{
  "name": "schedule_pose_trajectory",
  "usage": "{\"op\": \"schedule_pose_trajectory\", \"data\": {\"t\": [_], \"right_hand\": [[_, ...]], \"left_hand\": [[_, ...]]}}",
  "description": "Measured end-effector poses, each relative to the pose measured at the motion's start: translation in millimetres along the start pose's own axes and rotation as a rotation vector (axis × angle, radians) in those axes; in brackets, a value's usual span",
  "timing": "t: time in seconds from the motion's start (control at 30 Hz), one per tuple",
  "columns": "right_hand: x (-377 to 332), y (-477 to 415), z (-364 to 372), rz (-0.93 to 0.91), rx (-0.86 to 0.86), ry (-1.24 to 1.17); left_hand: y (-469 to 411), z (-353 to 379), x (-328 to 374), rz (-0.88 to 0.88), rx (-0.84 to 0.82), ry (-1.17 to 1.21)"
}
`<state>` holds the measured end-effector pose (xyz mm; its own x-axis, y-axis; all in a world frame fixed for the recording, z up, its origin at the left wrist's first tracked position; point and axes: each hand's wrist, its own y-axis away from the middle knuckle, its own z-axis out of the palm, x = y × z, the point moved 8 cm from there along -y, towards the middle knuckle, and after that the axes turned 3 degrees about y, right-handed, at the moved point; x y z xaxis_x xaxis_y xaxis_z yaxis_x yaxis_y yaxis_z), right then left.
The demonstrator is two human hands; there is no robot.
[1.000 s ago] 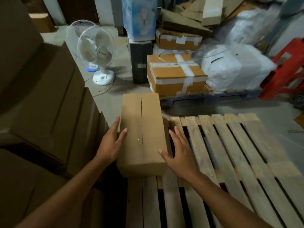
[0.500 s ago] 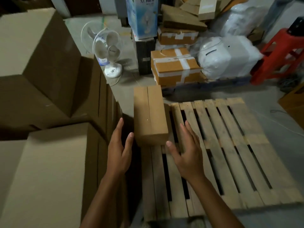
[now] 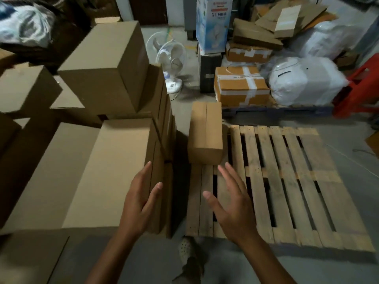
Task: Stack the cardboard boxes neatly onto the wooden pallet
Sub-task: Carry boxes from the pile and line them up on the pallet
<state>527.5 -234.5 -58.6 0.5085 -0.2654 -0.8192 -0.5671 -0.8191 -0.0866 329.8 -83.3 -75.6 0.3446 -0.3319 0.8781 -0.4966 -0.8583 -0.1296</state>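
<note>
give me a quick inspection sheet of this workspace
surface: wooden pallet on a grey concrete floor, slats mostly bare
job's things: one small box lies on the pallet's far left corner; box pile waits to the left, off the pallet
clutter: taped box, white sacks, flattened cardboard behind the pallet
grippers: left hand open, against the nearest pile box; right hand open, over the pallet, holding nothing
cables: thin cord on the floor, right of the pallet
surroundings: fan, red stool, blue fan carton
</note>
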Motion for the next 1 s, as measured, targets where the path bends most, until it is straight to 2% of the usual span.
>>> {"op": "schedule_pose_trajectory", "data": {"t": [0.17, 0.33, 0.53, 0.63, 0.73, 0.87, 1.0], "right_hand": [[-24.0, 42.0, 7.1, -0.082, -0.03, -0.089], [-48.0, 69.7, 33.0, -0.077, -0.104, -0.192], [-70.4, 81.0, 101.1, -0.089, -0.246, -0.115], [-75.0, 78.8, 137.3, -0.046, -0.273, -0.11], [-76.4, 71.2, 175.4, 0.004, -0.29, -0.085], [-71.3, 58.2, 232.0, 0.155, -0.295, -0.089], [-46.1, 54.7, 291.2, 0.366, -0.299, -0.125]], "left_hand": [[67.5, -31.2, 3.2, -0.052, 0.145, -0.011], [116.6, -82.7, 2.8, -0.072, 0.255, -0.046], [147.1, -154.3, -29.2, -0.17, 0.401, -0.003], [144.0, -180.7, -57.1, -0.229, 0.387, -0.004], [134.1, -200.1, -94.7, -0.248, 0.3, -0.034], [116.8, -228.1, -151.4, -0.296, 0.241, -0.051], [94.5, -251.3, -228.2, -0.469, 0.209, 0.164]]}}
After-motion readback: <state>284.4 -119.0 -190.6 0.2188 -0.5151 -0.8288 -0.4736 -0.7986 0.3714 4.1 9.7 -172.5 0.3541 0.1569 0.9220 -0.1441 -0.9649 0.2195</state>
